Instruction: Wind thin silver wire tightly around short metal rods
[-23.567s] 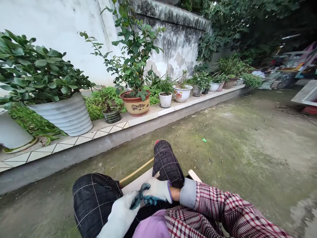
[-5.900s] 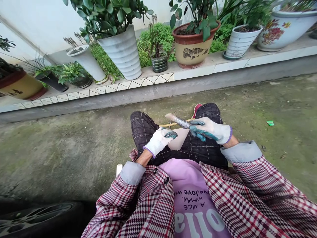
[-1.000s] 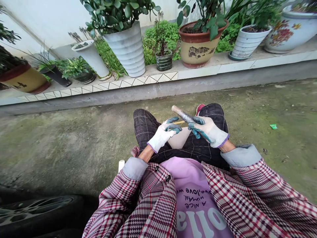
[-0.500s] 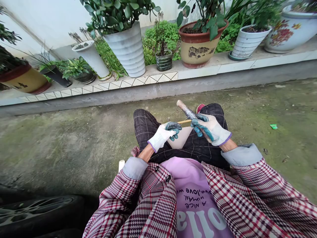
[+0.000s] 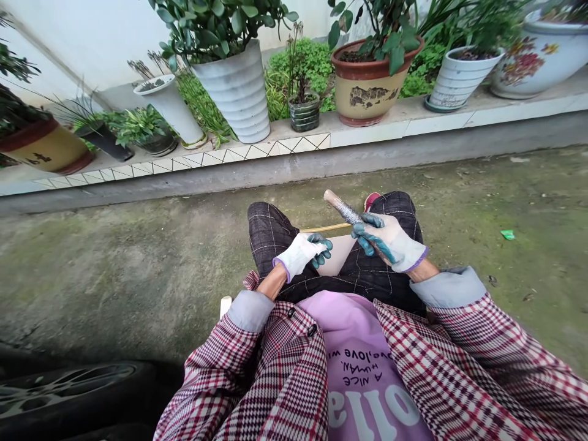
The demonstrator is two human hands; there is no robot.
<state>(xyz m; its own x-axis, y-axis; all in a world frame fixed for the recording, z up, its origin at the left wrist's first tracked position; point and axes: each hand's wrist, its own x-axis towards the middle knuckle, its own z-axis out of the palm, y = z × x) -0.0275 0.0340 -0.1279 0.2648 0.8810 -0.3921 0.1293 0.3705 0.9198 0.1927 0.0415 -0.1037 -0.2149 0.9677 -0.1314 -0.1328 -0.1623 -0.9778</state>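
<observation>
My right hand [image 5: 387, 237], in a white glove with blue-green coated fingers, is wrapped round a rod-like stick [image 5: 339, 204]. Its pale far end points up and left, and a silvery-grey wire or thread seems wound about its middle. To the left, my left hand [image 5: 309, 252] wears a matching glove, its fingers curled together in front of my lap. What those fingers pinch, if anything, is too small to make out. A thin yellowish strip [image 5: 324, 228] runs between my knees just beyond both hands. Below it a pale flat surface [image 5: 342, 250] shows between my legs.
A tiled ledge [image 5: 367, 130] with several potted plants, among them a white ribbed pot [image 5: 236, 92] and a tan pot [image 5: 370, 89], runs across the front. A wheel [image 5: 68, 392] stands at lower left. A green scrap [image 5: 508, 234] lies on the concrete at right.
My left hand has drawn slightly down and left, its fingers curling more. The stick in my right hand has tipped a little lower and left. More of the yellowish strip now shows.
</observation>
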